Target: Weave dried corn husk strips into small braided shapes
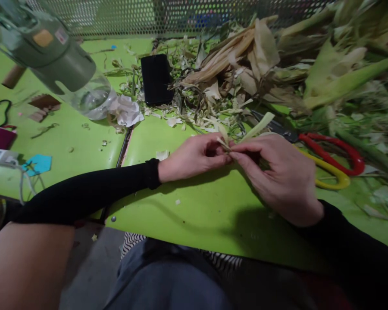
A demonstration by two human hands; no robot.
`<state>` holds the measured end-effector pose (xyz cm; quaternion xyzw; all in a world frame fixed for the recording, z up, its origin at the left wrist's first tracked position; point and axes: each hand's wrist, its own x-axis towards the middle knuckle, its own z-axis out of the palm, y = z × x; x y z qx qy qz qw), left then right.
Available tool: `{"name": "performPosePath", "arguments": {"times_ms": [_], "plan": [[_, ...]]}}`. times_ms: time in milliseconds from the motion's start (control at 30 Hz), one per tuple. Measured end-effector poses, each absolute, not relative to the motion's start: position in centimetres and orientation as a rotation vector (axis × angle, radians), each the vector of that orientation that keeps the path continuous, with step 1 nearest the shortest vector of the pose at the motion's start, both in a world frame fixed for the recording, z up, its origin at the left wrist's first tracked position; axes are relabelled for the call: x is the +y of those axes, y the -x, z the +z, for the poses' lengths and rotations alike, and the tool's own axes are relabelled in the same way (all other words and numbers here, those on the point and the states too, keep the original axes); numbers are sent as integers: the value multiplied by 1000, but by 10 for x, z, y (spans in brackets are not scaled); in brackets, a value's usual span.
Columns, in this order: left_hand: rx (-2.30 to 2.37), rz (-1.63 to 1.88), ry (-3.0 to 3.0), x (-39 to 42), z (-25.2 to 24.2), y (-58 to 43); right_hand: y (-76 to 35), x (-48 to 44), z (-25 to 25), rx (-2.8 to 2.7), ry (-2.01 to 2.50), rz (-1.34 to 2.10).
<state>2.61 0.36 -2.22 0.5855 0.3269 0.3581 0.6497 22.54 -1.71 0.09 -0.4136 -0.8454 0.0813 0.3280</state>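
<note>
Both hands meet over the green table, pinching a pale strip of corn husk (258, 126) between their fingertips. My left hand (194, 156) is closed on the strip's lower end, with short husk ends poking up beside the thumb. My right hand (276, 174) grips the same strip between thumb and forefinger, and one flat end sticks up to the right. Exactly how the strip is folded at the fingertips is hidden. Scissors (333, 150) with one red and one yellow handle loop lie just right of my right hand, partly behind it.
Husk scraps and a large heap of corn husks (261, 56) cover the back and right. A black phone (156, 79) lies among the scraps. At left are a green-topped bottle (67, 64), crumpled paper (126, 110), a blue paper piece (38, 164) and a white plug (1, 156) with cable.
</note>
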Motion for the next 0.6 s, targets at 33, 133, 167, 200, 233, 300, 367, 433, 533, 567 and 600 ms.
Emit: {"name": "performPosePath", "arguments": {"times_ms": [33, 133, 167, 200, 233, 300, 367, 433, 533, 567, 600], "plan": [[730, 792, -1323, 3, -21, -26, -225, -17, 0, -2166, 1124, 243], [685, 752, -1296, 3, -17, -24, -225, -15, -7, -1938, 1254, 432], [682, 748, -1295, 3, -15, -24, -226, -13, -9, -1851, 1277, 520], [685, 746, -1298, 3, -13, -23, -226, -11, -12, -1784, 1288, 617], [690, 744, -1301, 3, -11, -23, -227, -9, -13, -1742, 1287, 706], [686, 744, -1295, 2, -8, -22, -228, -6, -15, -1725, 1267, 828], [668, 746, -1267, 2, -7, -22, -228, -6, -14, -1731, 1244, 865], [663, 747, -1242, 2, -7, -23, -226, -8, -13, -1696, 1223, 843], [678, 751, -1228, 2, -9, -24, -223, -15, -11, -1673, 1206, 754], [680, 751, -1223, 2, -9, -25, -221, -17, -10, -1689, 1204, 707], [680, 749, -1216, 2, -9, -25, -220, -20, -10, -1709, 1204, 661]]}}
